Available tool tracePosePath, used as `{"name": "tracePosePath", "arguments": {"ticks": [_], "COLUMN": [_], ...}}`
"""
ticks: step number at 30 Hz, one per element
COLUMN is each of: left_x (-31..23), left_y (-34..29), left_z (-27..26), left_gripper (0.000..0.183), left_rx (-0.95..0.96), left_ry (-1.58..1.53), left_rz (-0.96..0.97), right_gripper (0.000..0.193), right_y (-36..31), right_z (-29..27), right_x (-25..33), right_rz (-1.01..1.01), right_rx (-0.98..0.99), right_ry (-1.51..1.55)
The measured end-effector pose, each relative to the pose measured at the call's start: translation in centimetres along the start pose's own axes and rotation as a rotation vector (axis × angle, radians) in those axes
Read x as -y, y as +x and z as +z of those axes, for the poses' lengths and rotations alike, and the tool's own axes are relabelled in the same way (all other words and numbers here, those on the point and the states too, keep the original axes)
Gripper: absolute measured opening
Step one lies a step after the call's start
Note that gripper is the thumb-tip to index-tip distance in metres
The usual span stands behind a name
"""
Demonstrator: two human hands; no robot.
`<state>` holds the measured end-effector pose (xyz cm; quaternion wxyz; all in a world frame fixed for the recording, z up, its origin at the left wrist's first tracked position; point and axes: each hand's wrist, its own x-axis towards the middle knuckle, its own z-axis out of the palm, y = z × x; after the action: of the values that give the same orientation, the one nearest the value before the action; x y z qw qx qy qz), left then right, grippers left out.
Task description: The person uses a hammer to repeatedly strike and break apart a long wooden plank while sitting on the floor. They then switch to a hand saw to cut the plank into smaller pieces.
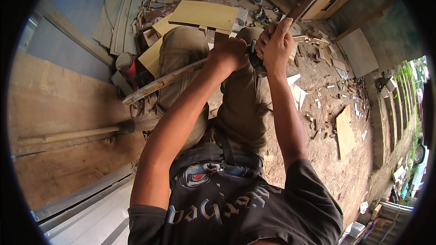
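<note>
Yellow boards (204, 13) lie past the knees, red can (130, 67) off left, broom (136, 124) below it; cut board (346, 131) and small wood scraps scattered on the right. Knees and forearms block part of the view. Dirt floor (313, 149), plywood panel (68, 93) along the left, slatted fence (399, 104) outside at right. Left hand (228, 53) clamped in a fist on a wooden strip (170, 78), which slants across the knees. Right hand (278, 45) curled beside a dark tool (255, 61), thumb extended; can't tell whether it's clamped.
</note>
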<state>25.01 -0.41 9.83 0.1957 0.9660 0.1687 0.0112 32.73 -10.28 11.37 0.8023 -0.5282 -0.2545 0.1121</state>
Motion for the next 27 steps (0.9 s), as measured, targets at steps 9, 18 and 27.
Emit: {"name": "tracePosePath", "arguments": {"ticks": [9, 18, 27], "left_x": [4.3, 3.6, 3.0], "left_y": [-2.9, -2.1, -2.4], "left_z": [0.1, -0.1, -0.9], "left_gripper": [0.031, 0.035, 0.037], "left_rx": [-0.055, -0.016, 0.025], "left_ry": [0.002, 0.056, 0.016], "left_rz": [0.053, -0.055, -0.129], "right_gripper": [0.054, 0.046, 0.045], "right_y": [0.7, -0.4, -1.1], "right_z": [0.2, 0.3, -0.1], "right_x": [0.6, -0.8, -2.7], "right_rz": [0.021, -0.151, -0.339], "right_rx": [0.020, 0.112, 0.172], "right_ry": [-0.042, 0.024, -0.142]}}
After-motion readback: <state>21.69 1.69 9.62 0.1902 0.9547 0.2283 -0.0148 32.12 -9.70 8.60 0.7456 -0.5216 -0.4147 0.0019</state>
